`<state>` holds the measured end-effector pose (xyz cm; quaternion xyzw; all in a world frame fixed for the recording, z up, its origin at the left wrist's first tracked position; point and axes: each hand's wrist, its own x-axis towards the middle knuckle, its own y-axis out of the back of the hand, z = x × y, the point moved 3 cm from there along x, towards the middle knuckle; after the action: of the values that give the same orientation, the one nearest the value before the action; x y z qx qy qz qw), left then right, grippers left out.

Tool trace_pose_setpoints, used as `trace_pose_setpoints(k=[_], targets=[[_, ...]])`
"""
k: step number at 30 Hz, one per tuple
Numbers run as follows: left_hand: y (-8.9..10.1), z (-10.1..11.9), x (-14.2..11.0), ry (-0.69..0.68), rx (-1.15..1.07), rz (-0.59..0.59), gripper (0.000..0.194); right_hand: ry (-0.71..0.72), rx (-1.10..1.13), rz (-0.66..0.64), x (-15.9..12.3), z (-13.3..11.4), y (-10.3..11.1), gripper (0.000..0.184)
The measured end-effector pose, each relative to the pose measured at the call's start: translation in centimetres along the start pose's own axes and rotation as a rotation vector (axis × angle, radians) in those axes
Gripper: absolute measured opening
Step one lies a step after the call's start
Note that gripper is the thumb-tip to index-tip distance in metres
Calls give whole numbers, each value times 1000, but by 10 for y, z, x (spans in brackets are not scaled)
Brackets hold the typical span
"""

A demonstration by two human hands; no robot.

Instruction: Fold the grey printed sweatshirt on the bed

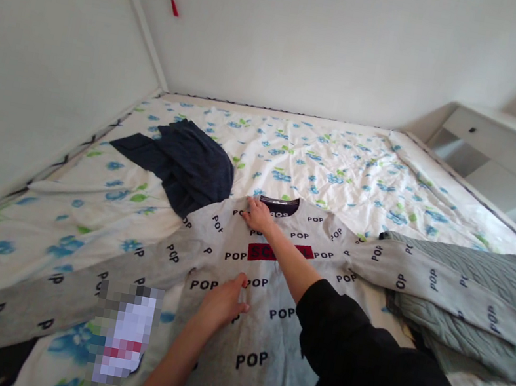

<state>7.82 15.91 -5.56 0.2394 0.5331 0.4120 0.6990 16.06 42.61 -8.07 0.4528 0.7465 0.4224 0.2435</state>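
A light grey long-sleeved sweatshirt [218,306] printed with "POP" lies front up, its sleeves stretched out to both sides. A dark red block with black letters crosses its chest. My right hand [260,216] reaches across to the shoulder left of the neckline, its fingers resting on the cloth. Lower down, over the left side of the chest, my left hand [223,299] is half curled with thumb and fingers apart and nothing between them. Whether its fingertips touch the cloth I cannot tell. The right forearm, in a black sleeve, hides part of the chest.
Beneath everything is a bed sheet [288,158] with blue flowers. Dark navy clothing [193,165] lies bunched at the back left. A grey-green quilted garment [477,311] lies under the right sleeve. A pixelated item [125,336] is at the lower left. Walls border the bed.
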Motion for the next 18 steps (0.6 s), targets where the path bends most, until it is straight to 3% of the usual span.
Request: trace_pose_setpoints(k=[2,5,10,12,14,16,18], targets=[[1,0,0,-8,5,0,55,28,12,6,-16,3,2,72],[3,0,0,-18,20,9,55,-40,-3,147,-51,25,22,69],[3,0,2,-46,37,27,53,-299,-56,387,-149,107,56,72],[4,0,2,-43,35,21,53,-389,-71,322,-187,141,65,72],[5,0,3,-51,17,30,52,-426,-71,164,-213,163,74,71],[7,1,4,-58,-9,37,51,-435,-75,49,-228,169,85,70],[9,0,6,-59,-23,45,50,-416,-106,76,-238,159,95,69]])
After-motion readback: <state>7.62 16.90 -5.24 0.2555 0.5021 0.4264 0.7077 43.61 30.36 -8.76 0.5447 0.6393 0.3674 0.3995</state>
